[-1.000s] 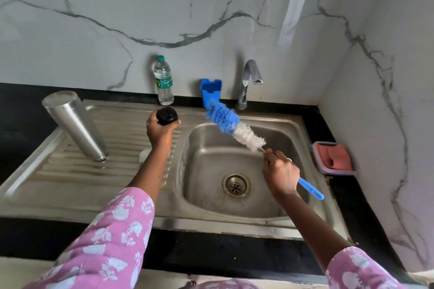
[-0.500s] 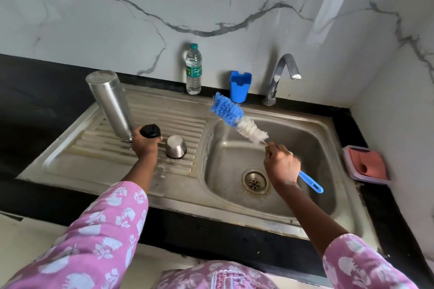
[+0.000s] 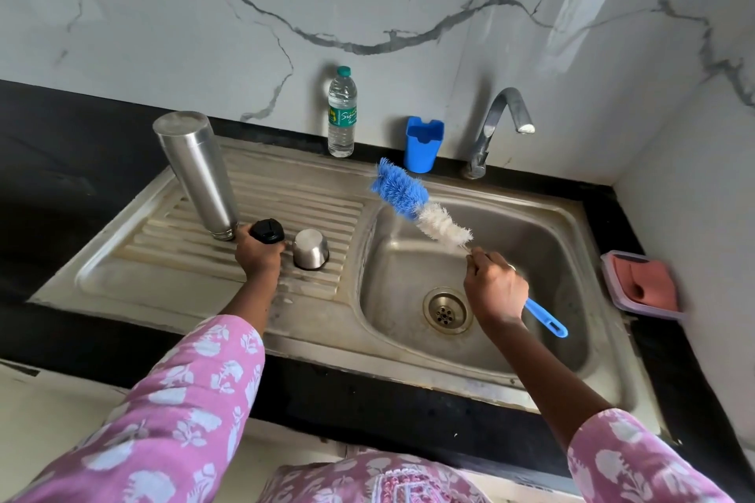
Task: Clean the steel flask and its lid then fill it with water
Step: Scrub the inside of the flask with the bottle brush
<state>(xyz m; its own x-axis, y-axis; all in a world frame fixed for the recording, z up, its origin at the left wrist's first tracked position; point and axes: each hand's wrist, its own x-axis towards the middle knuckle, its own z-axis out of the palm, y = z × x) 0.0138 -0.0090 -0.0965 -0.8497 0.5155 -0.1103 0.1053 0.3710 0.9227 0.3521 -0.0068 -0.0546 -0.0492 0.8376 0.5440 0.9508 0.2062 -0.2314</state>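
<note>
**Head view**

- **Your left hand (image 3: 259,255):** the fingers curl round the black lid (image 3: 267,231), low over the drainboard (image 3: 122,274). You cannot tell whether the lid rests on the ribs.
- **Steel flask (image 3: 196,171):** it stands mouth down on the drainboard, with the mouth end just left of your left fingers. Its long axis rises from there, up and away to the left.
- **Steel cup (image 3: 310,249):** it sits upturned, just right of the same fingers.
- **Your right hand (image 3: 496,290):** the fingers wrap round the handle of the bottle brush (image 3: 421,208) over the basin (image 3: 551,257). The bristle head points up and left from the fingers, towards the flask but well apart from it.
- **Deciding relation:** the flask is nearer your left hand, which is occupied by the lid. The flask's mouth faces down and away from the bristles. You probably need to release the lid and turn the flask before the brush can enter.
- **Beyond the fingers:** the plastic bottle (image 3: 342,112), blue holder (image 3: 423,143) and tap (image 3: 502,122) stand at the wall. A pink sponge (image 3: 649,284) lies in its tray on the black worktop (image 3: 61,159), right of your right hand.
- **Change:** one second ago your left hand held the lid raised, nearer the basin edge, and hid the cup. Half a second ago the lid was already down beside the flask's mouth, where it remains. The brush grip and tilt are unchanged.
</note>
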